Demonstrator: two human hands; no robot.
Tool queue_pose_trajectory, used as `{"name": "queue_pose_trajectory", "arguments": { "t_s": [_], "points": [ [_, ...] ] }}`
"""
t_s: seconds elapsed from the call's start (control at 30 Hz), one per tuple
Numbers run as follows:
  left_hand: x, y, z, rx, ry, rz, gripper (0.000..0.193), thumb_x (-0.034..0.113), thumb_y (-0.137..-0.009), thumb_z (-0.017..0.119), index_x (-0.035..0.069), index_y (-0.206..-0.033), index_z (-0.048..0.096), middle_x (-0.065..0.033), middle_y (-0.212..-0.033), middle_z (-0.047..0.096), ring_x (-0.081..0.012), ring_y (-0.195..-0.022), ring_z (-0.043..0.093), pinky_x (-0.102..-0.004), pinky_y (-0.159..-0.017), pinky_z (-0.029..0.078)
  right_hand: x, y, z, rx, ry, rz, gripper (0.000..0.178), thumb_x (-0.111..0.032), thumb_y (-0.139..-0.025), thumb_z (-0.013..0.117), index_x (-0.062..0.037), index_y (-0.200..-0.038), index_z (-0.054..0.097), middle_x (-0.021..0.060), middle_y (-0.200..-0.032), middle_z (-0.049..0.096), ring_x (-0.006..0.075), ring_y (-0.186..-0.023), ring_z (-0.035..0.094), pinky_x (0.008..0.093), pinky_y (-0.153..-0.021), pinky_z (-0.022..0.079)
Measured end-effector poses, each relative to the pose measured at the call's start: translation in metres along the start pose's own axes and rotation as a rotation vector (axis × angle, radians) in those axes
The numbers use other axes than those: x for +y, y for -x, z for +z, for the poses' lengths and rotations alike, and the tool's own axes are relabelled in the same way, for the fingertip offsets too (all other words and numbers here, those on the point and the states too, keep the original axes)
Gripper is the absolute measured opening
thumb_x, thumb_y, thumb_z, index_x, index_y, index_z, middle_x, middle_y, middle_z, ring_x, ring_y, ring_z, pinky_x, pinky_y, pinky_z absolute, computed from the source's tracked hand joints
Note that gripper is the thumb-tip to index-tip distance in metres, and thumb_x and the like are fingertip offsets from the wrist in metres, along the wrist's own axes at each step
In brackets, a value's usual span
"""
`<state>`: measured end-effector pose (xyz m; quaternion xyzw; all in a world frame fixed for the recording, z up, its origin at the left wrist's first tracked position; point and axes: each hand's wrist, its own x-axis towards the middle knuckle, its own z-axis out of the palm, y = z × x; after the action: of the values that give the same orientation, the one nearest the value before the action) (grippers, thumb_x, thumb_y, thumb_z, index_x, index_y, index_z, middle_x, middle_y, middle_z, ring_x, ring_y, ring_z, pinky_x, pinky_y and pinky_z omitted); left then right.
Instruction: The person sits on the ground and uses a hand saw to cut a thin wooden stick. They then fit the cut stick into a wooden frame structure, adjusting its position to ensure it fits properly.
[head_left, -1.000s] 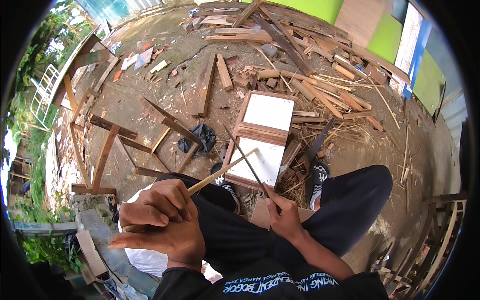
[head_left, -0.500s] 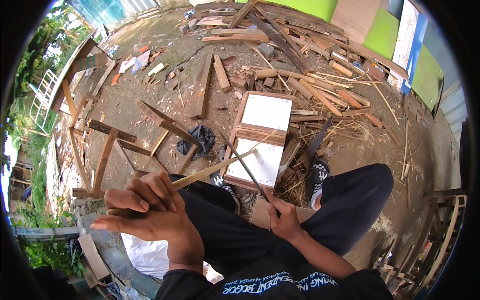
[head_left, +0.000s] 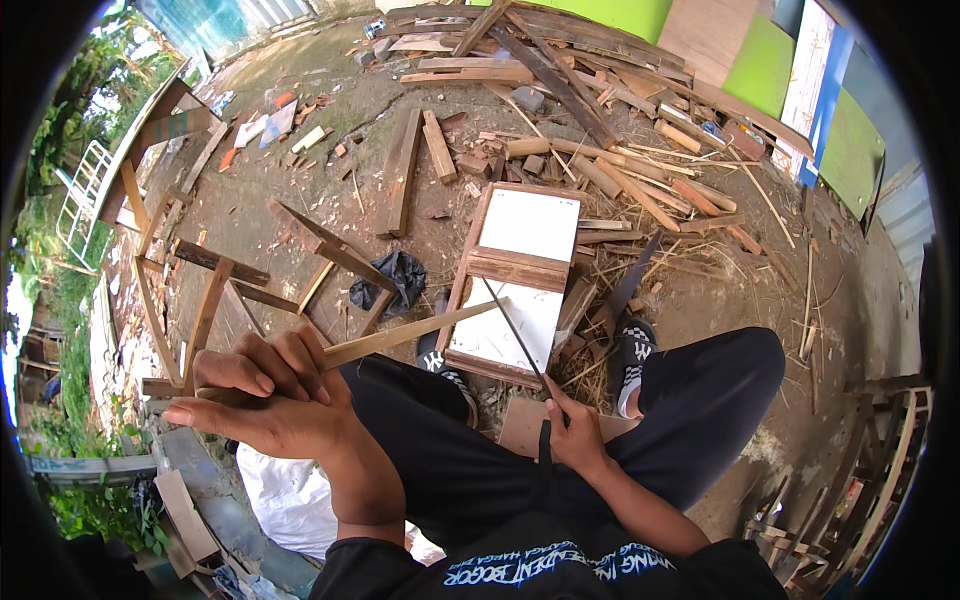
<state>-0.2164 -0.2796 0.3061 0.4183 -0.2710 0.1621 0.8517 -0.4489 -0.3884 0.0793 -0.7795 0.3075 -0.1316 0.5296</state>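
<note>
Closed fingers of my left hand [head_left: 285,395] grip a pale strip of bamboo [head_left: 400,338], which points away to the right over a wooden frame with white panels [head_left: 468,310]. My right hand [head_left: 577,435] is wrapped around the handle of a long-bladed knife [head_left: 524,340]. Its thin dark blade slants up to the left and lies at the strip's far tip; whether they touch, I cannot tell. The knife's handle is partly hidden by my fingers.
Beyond the frame lie bamboo pieces [head_left: 640,190] and shavings. A saw blade [head_left: 632,285] leans near my right shoe. Wooden trestles [head_left: 215,310] and a black plastic bag [head_left: 402,280] are on the left. A white sack [head_left: 285,500] sits beside me.
The blade has slid along the strip to its far tip, its point moving right. My left hand and the strip have shifted slightly left. A thin sliver at the strip's tip no longer shows.
</note>
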Motion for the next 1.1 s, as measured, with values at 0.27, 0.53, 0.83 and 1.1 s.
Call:
{"name": "queue_pose_trajectory", "arguments": {
  "t_s": [0.27, 0.53, 0.83, 1.1],
  "points": [
    [0.0, -0.001, -0.002, -0.064, -0.009, 0.016, 0.064, 0.065, -0.107, 0.029, 0.014, -0.07, 0.04, 0.0, -0.045, 0.03, -0.0078, -0.029, 0.02, -0.0217, -0.029, 0.018, -0.012, 0.002, -0.005, -0.008, 0.007, -0.042, 0.042, -0.01, -0.102, 0.055, -0.0027, -0.143, 0.058, 0.0329, -0.092, 0.068, 0.0452, -0.092, 0.07, 0.0443, -0.079, 0.054],
    [-0.001, -0.002, -0.003, -0.002, -0.035, -0.039, 0.068, 0.072, -0.103, 0.025, 0.014, -0.071, 0.039, 0.0002, -0.045, 0.026, -0.009, -0.03, 0.02, -0.0234, -0.032, 0.019, -0.016, -0.005, -0.016, -0.035, 0.047, 0.128, 0.041, -0.012, -0.102, 0.056, -0.0045, -0.142, 0.06, 0.029, -0.075, 0.062, 0.0221, -0.05, 0.056, 0.0376, -0.057, 0.046],
    [0.001, -0.004, -0.002, 0.008, -0.072, -0.027, 0.068, 0.071, -0.104, 0.026, 0.014, -0.071, 0.041, 0.0007, -0.045, 0.027, -0.0085, -0.03, 0.021, -0.0233, -0.033, 0.019, -0.033, -0.017, -0.028, -0.152, 0.115, 0.237, 0.042, -0.014, -0.102, 0.057, -0.0001, -0.141, 0.058, 0.0349, -0.089, 0.065, 0.0475, -0.091, 0.069, 0.0472, -0.078, 0.053],
    [-0.01, -0.02, -0.02, 0.067, -0.08, 0.021, 0.066, 0.067, -0.106, 0.03, 0.012, -0.074, 0.044, 0.0006, -0.048, 0.031, -0.0094, -0.034, 0.025, -0.0236, -0.035, 0.021, -0.029, -0.02, -0.037, -0.178, 0.084, 0.319, 0.041, -0.018, -0.103, 0.056, -0.0051, -0.142, 0.058, 0.0339, -0.086, 0.064, 0.0464, -0.085, 0.069, 0.0449, -0.075, 0.052]
  ]
}}
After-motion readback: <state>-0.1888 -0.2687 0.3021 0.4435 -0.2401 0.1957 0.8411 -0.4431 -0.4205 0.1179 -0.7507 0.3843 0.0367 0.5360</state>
